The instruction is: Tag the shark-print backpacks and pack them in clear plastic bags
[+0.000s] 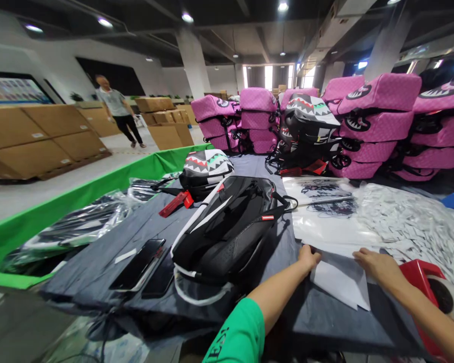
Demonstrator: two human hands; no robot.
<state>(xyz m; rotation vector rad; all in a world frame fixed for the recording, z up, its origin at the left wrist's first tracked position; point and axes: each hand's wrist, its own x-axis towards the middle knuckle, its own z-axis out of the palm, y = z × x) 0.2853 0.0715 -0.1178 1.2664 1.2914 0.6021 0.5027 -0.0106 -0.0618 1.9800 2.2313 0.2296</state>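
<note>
a thin, creased white plastic sheet (pixel 338 282) is pressed down near the right end of the table by the left hand (pixel 308 258) and the right hand (pixel 374 267), both lying open and palm-down, set a narrow way apart, with nothing gripped. just left of it, a glossy black backpack with white trim (pixel 225 232) is laid on the grey cloth (pixel 310 322) covering the table. quilted pink backpacks (pixel 378 96) are stacked at the far right, brown cardboard cartons (pixel 41 133) are piled at the left, and a person in a grey shirt (pixel 115 103) is seen standing on the far left.
</note>
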